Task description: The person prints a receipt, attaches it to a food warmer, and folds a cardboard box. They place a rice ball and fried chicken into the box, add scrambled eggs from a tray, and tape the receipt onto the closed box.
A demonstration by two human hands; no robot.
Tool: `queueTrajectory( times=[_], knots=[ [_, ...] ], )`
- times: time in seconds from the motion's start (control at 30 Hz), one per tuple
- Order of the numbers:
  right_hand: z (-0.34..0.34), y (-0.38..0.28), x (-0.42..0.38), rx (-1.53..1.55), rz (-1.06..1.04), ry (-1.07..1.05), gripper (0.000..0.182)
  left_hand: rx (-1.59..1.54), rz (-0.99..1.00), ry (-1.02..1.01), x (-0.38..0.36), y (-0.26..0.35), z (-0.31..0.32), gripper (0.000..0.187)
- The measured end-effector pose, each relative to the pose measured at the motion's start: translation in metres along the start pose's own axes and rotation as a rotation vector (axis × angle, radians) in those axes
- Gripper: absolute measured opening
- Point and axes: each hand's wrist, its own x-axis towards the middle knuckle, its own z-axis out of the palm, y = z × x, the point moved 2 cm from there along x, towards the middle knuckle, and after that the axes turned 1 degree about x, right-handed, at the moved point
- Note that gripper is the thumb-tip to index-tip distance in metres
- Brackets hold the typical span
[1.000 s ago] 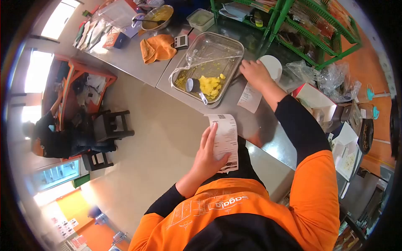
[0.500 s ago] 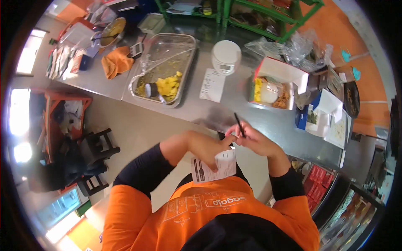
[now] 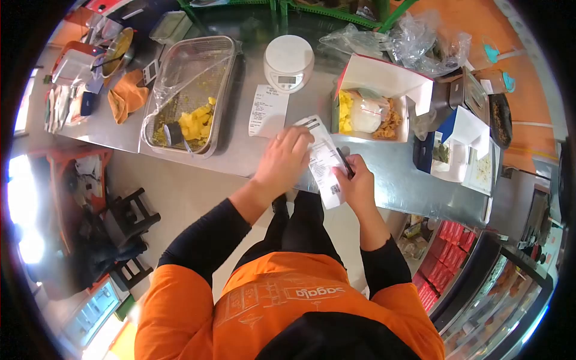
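Observation:
A long white printed slip [image 3: 324, 161] is stretched between my two hands over the front edge of the steel counter. My left hand [image 3: 283, 157] has its fingers curled at the slip's upper left edge. Between the fingers of my right hand [image 3: 359, 187] is a black pen [image 3: 344, 161], and the thumb presses on the slip's lower right part. Another printed receipt [image 3: 268, 112] lies flat on the counter beyond my left hand. A box of food [image 3: 414, 91], with rice, yellow pieces and brown fried pieces inside, stands open beyond my right hand.
A white kitchen scale [image 3: 289, 55] stands behind the receipt. To the left are a metal tray [image 3: 227, 63] with yellow food and a scoop [image 3: 174, 134], and an orange cloth [image 3: 127, 96]. A smaller open box [image 3: 471, 135] and plastic bags [image 3: 414, 45] are at the right.
Both hands have moved; the slip has come up from near my waist to the counter edge and is now held lengthwise between them. The view has shifted, and the pen stays in my right hand.

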Motion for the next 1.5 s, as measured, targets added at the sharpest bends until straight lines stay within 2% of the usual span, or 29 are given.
queueTrajectory(
  times=[0.1, 0.13, 0.23, 0.27, 0.37, 0.4, 0.43, 0.5, 0.6, 0.7, 0.8, 1.0, 1.1, 1.13, 1.23, 1.27, 1.37, 1.5],
  knots=[
    [0.003, -0.019, 0.005, -0.05, 0.096, -0.003, 0.035, -0.036, 0.049, -0.017, -0.016, -0.006, 0.017, 0.057],
    [0.001, -0.023, 0.006, -0.134, 0.024, -0.009, 0.03, -0.029, 0.069, 0.0, -0.019, -0.007, 0.02, 0.061],
    [-0.013, -0.03, 0.008, -0.095, -0.155, 0.125, 0.018, 0.0, 0.054, 0.01, -0.02, -0.011, 0.026, 0.07],
    [-0.015, -0.021, 0.01, 0.079, -0.077, 0.119, 0.021, 0.006, 0.049, 0.011, -0.02, -0.012, 0.027, 0.071],
    [-0.019, -0.024, 0.02, 0.31, -0.421, 0.017, 0.053, 0.015, 0.036, 0.014, -0.02, -0.014, 0.029, 0.074],
    [-0.018, -0.019, 0.015, 0.358, -0.193, -0.168, 0.07, 0.012, 0.033, 0.014, -0.02, -0.014, 0.029, 0.075],
    [-0.013, -0.017, 0.018, 0.518, -0.054, -0.352, 0.057, 0.012, 0.033, 0.014, -0.019, -0.015, 0.029, 0.075],
    [0.006, -0.024, 0.025, 0.471, -0.088, -0.379, 0.025, 0.004, 0.032, 0.018, -0.019, -0.016, 0.028, 0.075],
    [0.025, -0.024, 0.036, 0.277, -0.321, -0.356, 0.008, 0.0, 0.032, 0.028, -0.018, -0.017, 0.03, 0.075],
    [0.034, -0.005, 0.036, 0.312, -0.225, -0.373, 0.009, -0.011, 0.039, 0.034, -0.017, -0.017, 0.029, 0.075],
    [0.034, -0.006, 0.035, 0.156, -0.296, -0.35, 0.01, -0.013, 0.042, 0.029, -0.017, -0.017, 0.03, 0.075],
    [0.032, -0.019, 0.034, 0.098, -0.428, -0.338, 0.006, -0.015, 0.046, 0.063, -0.017, -0.015, 0.027, 0.068],
    [0.034, -0.02, 0.032, 0.139, -0.347, -0.202, 0.009, -0.005, 0.055, 0.054, -0.016, -0.016, 0.027, 0.068],
    [0.033, -0.021, 0.032, 0.08, -0.44, -0.264, 0.008, -0.001, 0.058, 0.048, -0.017, -0.016, 0.028, 0.069],
    [0.022, -0.007, 0.034, 0.155, -0.214, -0.232, 0.007, -0.019, 0.053, 0.043, -0.016, -0.015, 0.026, 0.07],
    [0.018, -0.005, 0.035, 0.165, -0.216, -0.232, 0.006, -0.019, 0.054, 0.046, -0.016, -0.015, 0.025, 0.071],
    [0.022, -0.009, 0.032, 0.189, -0.354, -0.277, 0.007, -0.022, 0.051, 0.045, -0.017, -0.015, 0.026, 0.072],
    [0.026, -0.006, 0.034, 0.141, -0.418, -0.285, 0.008, -0.014, 0.052, 0.043, -0.016, -0.016, 0.027, 0.075]
  ],
)
